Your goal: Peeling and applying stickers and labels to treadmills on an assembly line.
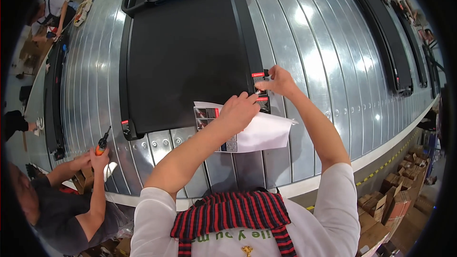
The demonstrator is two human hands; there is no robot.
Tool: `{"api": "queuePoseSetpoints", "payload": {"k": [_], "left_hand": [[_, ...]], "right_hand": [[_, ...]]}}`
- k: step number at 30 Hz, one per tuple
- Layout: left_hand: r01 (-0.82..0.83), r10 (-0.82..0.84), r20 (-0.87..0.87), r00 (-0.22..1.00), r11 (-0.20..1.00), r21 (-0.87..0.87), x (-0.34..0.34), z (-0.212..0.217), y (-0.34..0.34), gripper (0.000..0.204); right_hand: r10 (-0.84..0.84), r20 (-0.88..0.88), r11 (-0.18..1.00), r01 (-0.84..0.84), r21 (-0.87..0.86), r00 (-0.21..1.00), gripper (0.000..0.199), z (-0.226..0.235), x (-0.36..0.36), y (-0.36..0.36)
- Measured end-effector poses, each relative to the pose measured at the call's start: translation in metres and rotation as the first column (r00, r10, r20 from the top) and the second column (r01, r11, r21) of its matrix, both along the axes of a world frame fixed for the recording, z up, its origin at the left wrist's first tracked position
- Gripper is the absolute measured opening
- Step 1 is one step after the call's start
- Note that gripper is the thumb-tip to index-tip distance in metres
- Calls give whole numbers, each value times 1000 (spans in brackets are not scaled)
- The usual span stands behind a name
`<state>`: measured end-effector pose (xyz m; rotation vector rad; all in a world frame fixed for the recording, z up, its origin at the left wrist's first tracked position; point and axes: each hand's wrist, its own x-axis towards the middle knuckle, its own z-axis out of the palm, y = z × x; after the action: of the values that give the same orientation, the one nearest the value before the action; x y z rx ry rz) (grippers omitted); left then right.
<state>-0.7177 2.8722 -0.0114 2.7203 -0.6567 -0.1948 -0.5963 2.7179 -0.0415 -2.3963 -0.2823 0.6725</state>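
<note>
Head view, centre of frame: my right hand [280, 82] pinches 1 label [259, 79] onto the treadmill's [190, 52] right rail, its long axis along the rail, while my left hand [237, 113], nearer me, presses fingers down on the sheet [266, 133].

A: What is seen at the hands?

B: A small label [261, 82] is pinched by the right hand [281, 81] at the right side rail of a black treadmill deck [190, 57] — the left hand [240, 110] is pressed just beside it, over a white sticker sheet [259, 133].

A: Surroundings?

B: The deck is laid on a metal slat conveyor [304, 66]. At lower left, an orange-handled screwdriver [101, 143] is gripped by a co-worker's hand [98, 158] — cardboard boxes [390, 200] are stacked at lower right.
</note>
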Motion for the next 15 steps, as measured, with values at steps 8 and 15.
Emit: {"api": "queuePoseSetpoints", "payload": {"k": [8,15], "left_hand": [[-650,305,-627,717,616,-445,-35,42,63,14],[-750,146,-773,617,-188,-635,-121,75,102,38]], "right_hand": [[-430,-213,784,479,393,878,46,-6,1,-43],[188,-303,656,110,747,934,53,81,-142,-5]]}}
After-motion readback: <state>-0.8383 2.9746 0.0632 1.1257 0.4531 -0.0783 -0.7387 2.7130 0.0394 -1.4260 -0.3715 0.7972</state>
